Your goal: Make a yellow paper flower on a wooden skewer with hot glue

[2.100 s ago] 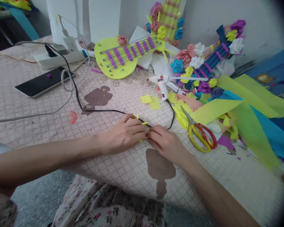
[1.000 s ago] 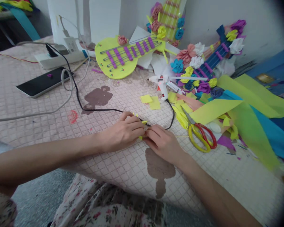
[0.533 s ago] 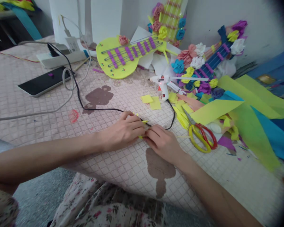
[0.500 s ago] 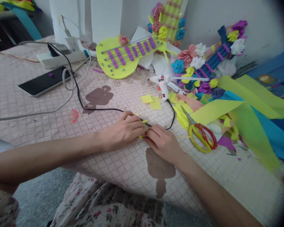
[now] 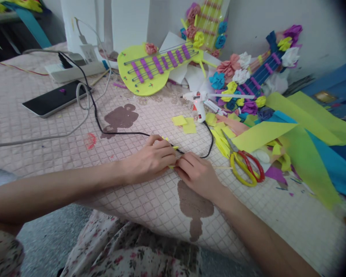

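My left hand (image 5: 152, 159) and my right hand (image 5: 197, 173) meet over the quilted cloth, fingertips pinched close together. Between them is a small piece of yellow paper (image 5: 175, 147), mostly covered by my left fingers. A thin pale stick (image 5: 222, 167) runs out to the right from under my right hand, which is closed on it. Just beyond my fingers passes the black cord (image 5: 132, 133) of a white glue gun (image 5: 200, 105). Yellow and red handled scissors (image 5: 246, 167) lie right of my right hand.
Strips of yellow paper (image 5: 262, 135) and scraps pile up at right. Paper guitars stand behind, a yellow one (image 5: 145, 86) and a blue one (image 5: 250, 85). At left are a phone (image 5: 54, 100), a power strip (image 5: 75, 72) and a grey cable (image 5: 57, 136).
Almost nothing differs. My hands stay pinched together in the same spot, with only slight finger movement.
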Demonstrator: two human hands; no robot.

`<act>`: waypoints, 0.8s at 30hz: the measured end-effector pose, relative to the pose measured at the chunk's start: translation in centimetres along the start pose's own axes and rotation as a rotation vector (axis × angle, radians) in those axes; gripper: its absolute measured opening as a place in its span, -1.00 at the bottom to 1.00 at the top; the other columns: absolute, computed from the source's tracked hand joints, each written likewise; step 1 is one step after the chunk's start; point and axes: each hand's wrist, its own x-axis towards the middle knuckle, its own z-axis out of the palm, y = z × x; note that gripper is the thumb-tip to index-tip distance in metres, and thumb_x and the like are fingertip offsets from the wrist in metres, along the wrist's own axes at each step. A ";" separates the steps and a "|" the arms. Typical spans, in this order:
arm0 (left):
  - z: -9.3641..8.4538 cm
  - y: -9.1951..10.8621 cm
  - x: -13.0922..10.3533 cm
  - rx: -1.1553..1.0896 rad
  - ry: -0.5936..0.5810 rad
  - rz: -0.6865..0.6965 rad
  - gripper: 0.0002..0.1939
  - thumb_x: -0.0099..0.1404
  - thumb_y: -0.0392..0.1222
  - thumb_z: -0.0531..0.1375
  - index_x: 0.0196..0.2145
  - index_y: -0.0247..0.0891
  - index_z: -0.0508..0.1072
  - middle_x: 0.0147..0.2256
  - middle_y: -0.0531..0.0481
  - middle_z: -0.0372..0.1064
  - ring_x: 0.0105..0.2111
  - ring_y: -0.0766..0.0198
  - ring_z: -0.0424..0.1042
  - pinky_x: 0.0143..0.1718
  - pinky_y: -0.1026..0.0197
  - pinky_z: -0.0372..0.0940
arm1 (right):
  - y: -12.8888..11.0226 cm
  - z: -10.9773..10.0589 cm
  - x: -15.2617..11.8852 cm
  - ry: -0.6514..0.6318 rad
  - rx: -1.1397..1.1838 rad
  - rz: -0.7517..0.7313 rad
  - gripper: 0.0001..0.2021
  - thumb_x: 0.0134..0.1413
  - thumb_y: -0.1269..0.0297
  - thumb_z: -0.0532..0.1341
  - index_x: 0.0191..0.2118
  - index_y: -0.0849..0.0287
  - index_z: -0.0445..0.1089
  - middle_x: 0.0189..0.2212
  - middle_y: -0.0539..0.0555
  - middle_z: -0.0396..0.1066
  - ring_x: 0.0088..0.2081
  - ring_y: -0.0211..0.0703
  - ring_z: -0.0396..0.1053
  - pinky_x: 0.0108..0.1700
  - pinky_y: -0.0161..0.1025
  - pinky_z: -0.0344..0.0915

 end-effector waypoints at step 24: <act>-0.1 0.0 0.0 0.004 0.010 -0.004 -0.85 0.35 -0.31 0.01 -0.37 -0.25 0.32 -0.29 0.03 0.35 -0.22 0.26 0.26 -0.02 0.01 0.03 | 0.3 0.2 0.2 0.030 -0.054 -0.088 -0.82 0.20 0.37 0.05 -0.38 0.20 0.35 -0.42 0.07 0.34 -0.31 -0.17 0.28 -0.29 -0.23 0.26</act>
